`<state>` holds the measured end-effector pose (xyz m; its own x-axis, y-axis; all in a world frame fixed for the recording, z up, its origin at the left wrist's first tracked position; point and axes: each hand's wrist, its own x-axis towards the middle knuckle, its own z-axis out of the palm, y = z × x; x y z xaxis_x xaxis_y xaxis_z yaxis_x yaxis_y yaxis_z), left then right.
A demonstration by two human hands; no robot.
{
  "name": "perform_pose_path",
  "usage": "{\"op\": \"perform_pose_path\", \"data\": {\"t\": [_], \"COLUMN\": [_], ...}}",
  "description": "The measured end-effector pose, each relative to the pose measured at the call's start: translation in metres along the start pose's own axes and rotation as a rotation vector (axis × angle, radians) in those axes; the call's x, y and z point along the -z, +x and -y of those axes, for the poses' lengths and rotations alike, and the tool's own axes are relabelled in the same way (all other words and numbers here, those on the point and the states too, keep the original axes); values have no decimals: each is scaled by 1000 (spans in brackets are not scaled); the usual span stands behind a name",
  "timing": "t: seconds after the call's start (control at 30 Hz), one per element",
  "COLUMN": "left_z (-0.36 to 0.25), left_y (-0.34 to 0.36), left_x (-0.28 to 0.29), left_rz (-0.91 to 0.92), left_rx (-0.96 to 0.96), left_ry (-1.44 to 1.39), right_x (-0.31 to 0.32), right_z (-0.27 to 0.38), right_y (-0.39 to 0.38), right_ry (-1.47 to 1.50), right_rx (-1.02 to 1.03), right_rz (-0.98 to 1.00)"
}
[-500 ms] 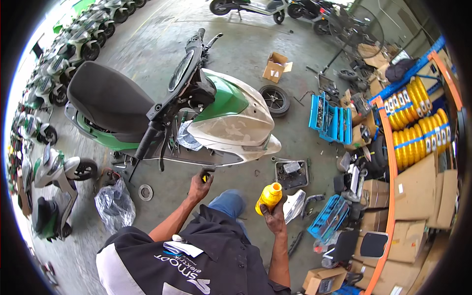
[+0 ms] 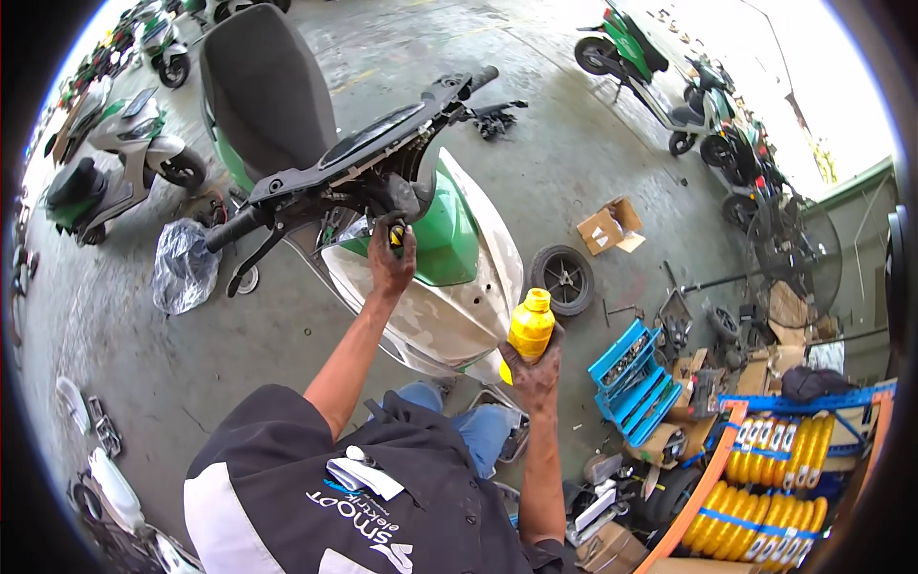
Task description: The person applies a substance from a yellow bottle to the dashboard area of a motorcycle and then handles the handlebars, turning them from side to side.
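A yellow bottle [image 2: 531, 327] stands nearly upright, slightly tilted, in my right hand [image 2: 537, 373], whose fingers are wrapped round its lower part. My left hand [image 2: 390, 263] is closed on a small black-and-yellow thing [image 2: 396, 234] that I cannot make out. That hand is just below the handlebar [image 2: 354, 153] of a scooter, over its green front panel [image 2: 451, 239]. White fairing [image 2: 492, 220] flanks the green part, and the dark seat [image 2: 268, 86] lies behind the handlebar. The bottle is in front of the scooter's nose.
A loose wheel [image 2: 561, 279] and an open cardboard box [image 2: 609, 227] lie on the floor to the right. Beyond them are a blue toolbox [image 2: 636, 392] and an orange-framed rack [image 2: 693, 488] with yellow coils. Clear plastic [image 2: 185, 268] lies at left; other scooters stand farther off.
My view has turned and come nearer the scooter's front. My left hand has moved from beside the scooter to below its handlebar. The bottle stays in my right hand.
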<state>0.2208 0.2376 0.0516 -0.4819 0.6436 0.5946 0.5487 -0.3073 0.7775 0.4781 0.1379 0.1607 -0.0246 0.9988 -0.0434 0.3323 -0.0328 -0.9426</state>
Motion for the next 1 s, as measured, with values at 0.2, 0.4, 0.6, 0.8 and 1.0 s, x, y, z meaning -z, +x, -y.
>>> {"op": "perform_pose_path", "data": {"t": [0.2, 0.4, 0.6, 0.8, 1.0], "left_z": [0, 9, 6, 5, 10], "left_y": [3, 5, -2, -3, -2], "left_x": [-5, -10, -6, -6, -10], "left_rz": [-194, -280, -316, -318, -302], "left_rx": [-16, -19, 73, 55, 34], "left_ry": [100, 183, 215, 251, 238], "right_x": [-13, -60, -91, -91, -84], "right_z": [49, 76, 84, 84, 94], "right_y": [146, 266, 300, 308, 316], "right_ry": [-515, -704, -766, -901, -1016], "right_rx": [426, 698, 765, 821, 818], "right_rz": [191, 203, 265, 204, 191]}}
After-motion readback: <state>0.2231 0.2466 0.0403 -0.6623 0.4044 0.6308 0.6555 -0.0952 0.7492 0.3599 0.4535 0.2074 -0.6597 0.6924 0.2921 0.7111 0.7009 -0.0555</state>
